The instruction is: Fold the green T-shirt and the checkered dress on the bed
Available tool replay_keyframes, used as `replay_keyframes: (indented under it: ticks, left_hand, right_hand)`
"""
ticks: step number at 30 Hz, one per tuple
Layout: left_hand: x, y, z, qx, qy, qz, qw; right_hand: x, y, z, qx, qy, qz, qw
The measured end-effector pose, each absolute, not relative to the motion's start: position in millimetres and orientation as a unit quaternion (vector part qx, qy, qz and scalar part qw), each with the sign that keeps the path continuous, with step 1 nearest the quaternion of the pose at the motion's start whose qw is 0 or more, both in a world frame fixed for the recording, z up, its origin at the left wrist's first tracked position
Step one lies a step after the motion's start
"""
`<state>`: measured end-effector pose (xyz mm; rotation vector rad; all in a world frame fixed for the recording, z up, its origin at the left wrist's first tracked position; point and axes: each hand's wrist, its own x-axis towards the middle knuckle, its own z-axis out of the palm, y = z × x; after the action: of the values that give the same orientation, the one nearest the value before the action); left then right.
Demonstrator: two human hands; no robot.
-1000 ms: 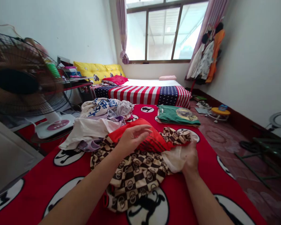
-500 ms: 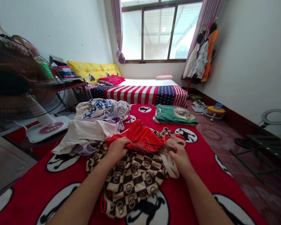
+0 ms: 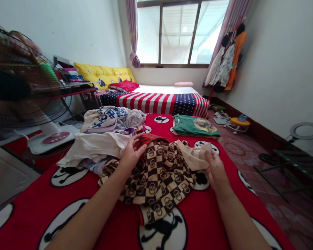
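**Hands/items:** L hand (image 3: 131, 154) on near-side edge of brown-and-cream checked garment (image 3: 156, 177), palm down, fingers spread apart, tips at a red striped cloth (image 3: 147, 139) showing from under checked fabric. No firm grip seen. R hand (image 3: 216, 170) at far right of same garment, fingers together w/ thumb, tips on a beige lining (image 3: 195, 154) joined to or lying on checked piece; looks like a pinch, exact hold partly hidden by hand.

**Location of main item:** checked garment lies bunched, not flat, on red bedspread (image 3: 23, 222) w/ black-and-white cartoon roundels, between both forearms, one roundel under its lower edge.

**Adjacent:** crumpled white garment (image 3: 94, 147) touching L side of checked piece; blue-print clothes pile (image 3: 109, 118) directly behind it. Folded green T-shirt (image 3: 190, 125) w/ round print lies farther back on bedspread, apart from hands.

**Rest of rm:** stars-and-stripes bedding (image 3: 159, 102) on bed beyond; red pillow (image 3: 121, 86), pink pillow (image 3: 184, 84), yellow cushions (image 3: 101, 74) at far end. Electric floor fan (image 3: 15, 80) at L, blades blurred. Hanging clothes (image 3: 226, 62) by window (image 3: 172, 34) at R wall. Small yellow stool (image 3: 238, 122) and green folding rack (image 3: 289, 166) on patterned floor at R.
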<state>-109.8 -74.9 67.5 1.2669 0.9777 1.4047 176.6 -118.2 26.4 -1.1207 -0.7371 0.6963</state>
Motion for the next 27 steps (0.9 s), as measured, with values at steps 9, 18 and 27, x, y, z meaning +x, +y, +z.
replay_keyframes:
  ticks: [9,18,27]
  left_hand:
    - [-140.0,-67.9,63.7,0.670,0.489,0.538,0.150]
    - [-133.7,-69.9,56.4,0.784,0.491,0.379,-0.018]
    - [-162.2,-49.7,38.0,0.798,0.525,0.297,-0.003]
  right_hand:
    - [144.7,-136.5,25.3,-0.780,-0.563,0.126,0.245]
    - [177.5,-135.1,51.9,-0.569,-0.261,0.236,0.743]
    - [214.5,-133.0,48.3,-0.436,-0.057,-0.016,0.898]
